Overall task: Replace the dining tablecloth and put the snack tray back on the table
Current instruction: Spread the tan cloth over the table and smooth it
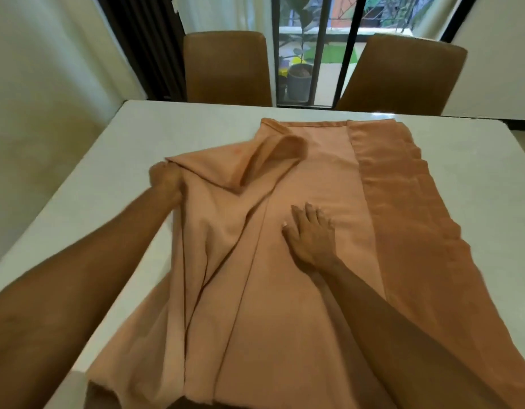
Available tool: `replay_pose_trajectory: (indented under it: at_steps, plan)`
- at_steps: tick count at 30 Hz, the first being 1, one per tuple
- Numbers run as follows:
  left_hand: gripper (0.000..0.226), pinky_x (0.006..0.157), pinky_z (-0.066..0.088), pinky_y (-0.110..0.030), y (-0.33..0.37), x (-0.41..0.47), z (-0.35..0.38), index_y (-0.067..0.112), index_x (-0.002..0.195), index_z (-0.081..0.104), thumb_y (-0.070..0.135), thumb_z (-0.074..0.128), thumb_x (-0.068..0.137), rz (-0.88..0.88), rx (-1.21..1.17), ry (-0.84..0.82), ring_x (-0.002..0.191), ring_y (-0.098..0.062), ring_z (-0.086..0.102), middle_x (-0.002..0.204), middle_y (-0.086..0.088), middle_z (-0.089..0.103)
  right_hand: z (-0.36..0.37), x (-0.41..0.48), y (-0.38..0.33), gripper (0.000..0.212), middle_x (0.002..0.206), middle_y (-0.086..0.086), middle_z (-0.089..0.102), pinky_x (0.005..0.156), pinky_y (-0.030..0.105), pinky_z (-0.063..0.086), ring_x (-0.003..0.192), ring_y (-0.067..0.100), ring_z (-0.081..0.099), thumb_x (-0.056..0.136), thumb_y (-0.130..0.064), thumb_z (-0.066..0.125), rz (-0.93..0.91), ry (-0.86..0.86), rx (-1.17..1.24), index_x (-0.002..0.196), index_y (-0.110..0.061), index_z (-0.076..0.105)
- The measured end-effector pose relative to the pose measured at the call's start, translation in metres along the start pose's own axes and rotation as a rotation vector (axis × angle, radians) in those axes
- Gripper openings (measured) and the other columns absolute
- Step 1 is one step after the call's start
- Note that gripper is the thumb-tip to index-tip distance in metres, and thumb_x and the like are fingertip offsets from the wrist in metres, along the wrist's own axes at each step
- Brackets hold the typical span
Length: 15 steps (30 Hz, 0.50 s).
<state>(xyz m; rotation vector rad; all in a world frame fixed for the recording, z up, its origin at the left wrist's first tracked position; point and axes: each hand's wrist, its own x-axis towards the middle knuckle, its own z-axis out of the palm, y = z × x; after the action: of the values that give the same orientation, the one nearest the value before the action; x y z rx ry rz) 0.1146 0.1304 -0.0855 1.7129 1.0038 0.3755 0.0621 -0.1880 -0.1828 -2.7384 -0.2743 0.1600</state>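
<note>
1. We see a peach-orange tablecloth (314, 172) lying partly folded in a long band on the white table (107, 172). It runs from the near edge almost to the far edge, and its near end hangs over the near edge.
2. The band sits in the middle of the table and reaches toward the right edge. Bare tabletop shows along the left edge and at the far right corner.
3. Along the cloth's right side we note a darker, slightly rumpled strip lying flat.
4. The left hand (166, 180) grips a corner of the upper layer on the cloth's left side, fingers curled round the fabric. That layer is raised off the table, and a loose loop stands up just beyond the hand.
5. The right hand (311, 234) rests flat on the middle of the cloth, palm down, fingers straight and slightly spread, holding nothing.
6. Beyond the far edge we see two brown chairs (227, 66) (403, 75). Between them is a barred glass door with a potted plant (299, 78) outside.
</note>
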Motion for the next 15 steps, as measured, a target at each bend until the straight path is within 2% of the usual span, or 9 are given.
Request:
replay_pose_trajectory:
  at_steps: [2,3,5,7,9,10,12,13,15]
  plan:
    - [0.037,0.091,0.051,-0.034,-0.002,0.033,-0.048,-0.001,0.126,0.062,0.018,0.047,0.098,-0.028,0.011,0.154,0.117,-0.034,0.061,0.128,-0.018,0.064,0.01,0.002,-0.007,0.068,0.168,0.007,0.013,0.12,0.059,0.001,0.154,0.034,0.008,0.096,-0.068,0.019,0.056,-0.009,-0.051,0.154,-0.035,0.026]
    - [0.037,0.095,0.049,-0.036,-0.007,0.047,-0.075,0.0,0.126,0.062,0.017,0.048,0.097,-0.03,0.051,0.264,0.117,-0.035,0.061,0.129,-0.019,0.063,0.017,0.003,-0.017,0.069,0.168,0.008,0.013,0.12,0.059,-0.001,0.154,0.034,0.006,0.096,-0.069,0.017,0.082,0.006,-0.062,0.154,-0.035,0.027]
    - [0.041,0.101,0.048,-0.038,-0.02,0.062,-0.102,0.005,0.132,0.059,0.02,0.045,0.097,-0.072,0.059,0.367,0.12,-0.034,0.059,0.132,-0.016,0.061,0.019,0.002,-0.025,0.067,0.166,0.012,0.018,0.121,0.06,0.001,0.153,0.036,0.01,0.096,-0.067,0.018,0.123,0.061,-0.032,0.152,-0.032,0.032]
    - [0.047,0.109,0.039,-0.041,-0.035,0.066,-0.116,0.012,0.143,0.049,0.027,0.04,0.101,-0.093,0.174,0.472,0.131,-0.033,0.048,0.142,-0.014,0.053,0.022,0.009,-0.044,0.061,0.163,0.012,0.026,0.121,0.06,0.007,0.151,0.035,0.016,0.098,-0.062,0.021,0.091,0.078,0.01,0.147,-0.03,0.038]
    - [0.054,0.112,0.031,-0.042,-0.049,0.052,-0.116,0.011,0.149,0.041,0.031,0.044,0.1,0.106,0.357,0.495,0.137,-0.034,0.04,0.146,-0.017,0.046,0.025,0.015,-0.064,0.053,0.161,0.009,0.029,0.121,0.06,0.009,0.15,0.033,0.019,0.101,-0.055,0.027,0.038,0.069,0.049,0.145,-0.03,0.042]
    - [0.056,0.11,0.033,-0.042,-0.054,0.039,-0.111,0.008,0.146,0.043,0.033,0.048,0.096,0.263,0.395,0.409,0.134,-0.035,0.043,0.143,-0.019,0.049,0.028,0.016,-0.072,0.05,0.162,0.008,0.029,0.121,0.06,0.009,0.151,0.032,0.018,0.102,-0.052,0.028,0.02,0.063,0.063,0.144,-0.03,0.042]
    - [0.058,0.1,0.042,-0.042,-0.067,0.008,-0.089,0.008,0.138,0.052,0.043,0.05,0.092,0.466,0.463,0.036,0.123,-0.037,0.053,0.135,-0.018,0.055,0.035,0.015,-0.078,0.048,0.163,0.005,0.026,0.122,0.059,0.005,0.152,0.03,0.016,0.104,-0.048,0.027,0.015,0.05,0.051,0.147,-0.031,0.04]
    - [0.06,0.102,0.042,-0.044,-0.078,-0.005,-0.077,0.015,0.142,0.049,0.05,0.049,0.093,0.492,0.572,-0.144,0.125,-0.036,0.051,0.14,-0.015,0.051,0.04,0.013,-0.08,0.049,0.165,0.004,0.024,0.123,0.059,0.003,0.153,0.029,0.014,0.104,-0.049,0.026,0.013,0.045,0.016,0.149,-0.032,0.038]
    - [0.07,0.11,0.029,-0.057,-0.093,-0.025,-0.054,0.038,0.153,0.028,0.071,0.036,0.09,0.379,0.857,-0.358,0.141,-0.034,0.032,0.16,-0.004,0.028,0.042,0.01,-0.075,0.053,0.167,0.003,0.019,0.123,0.057,0.0,0.154,0.028,0.012,0.104,-0.054,0.025,0.003,0.053,-0.053,0.152,-0.034,0.033]
